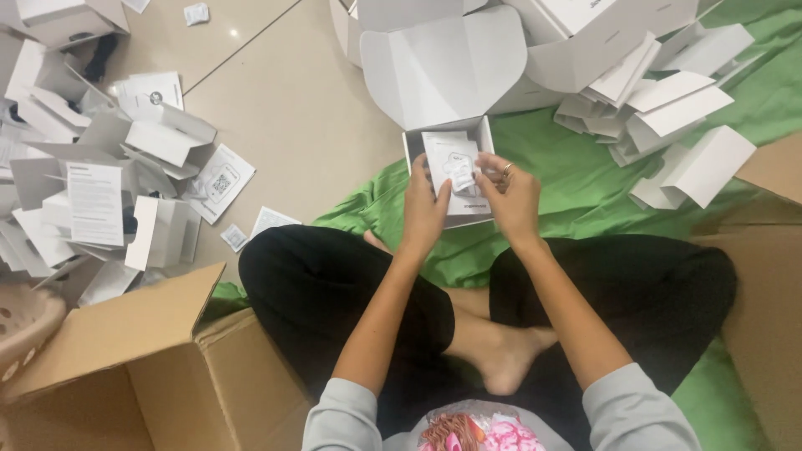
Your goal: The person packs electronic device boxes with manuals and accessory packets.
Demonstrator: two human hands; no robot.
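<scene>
A green cloth [576, 179] covers the floor before the seated person, with a brown cardboard carton [159, 367] at the left knee and a heap of folded white boxes [92, 184] beyond it. Another white pile [660, 100] lies at upper right. The small white box [451, 175] sits between the two hands on the cloth — open, its long axis running away from the person, a white leaflet [447, 159] and small sachet [462, 177] inside. The left hand [424, 209] grips the box's left side; the right hand [511, 199] has its fingers pinching the sachet — a ring shows.
</scene>
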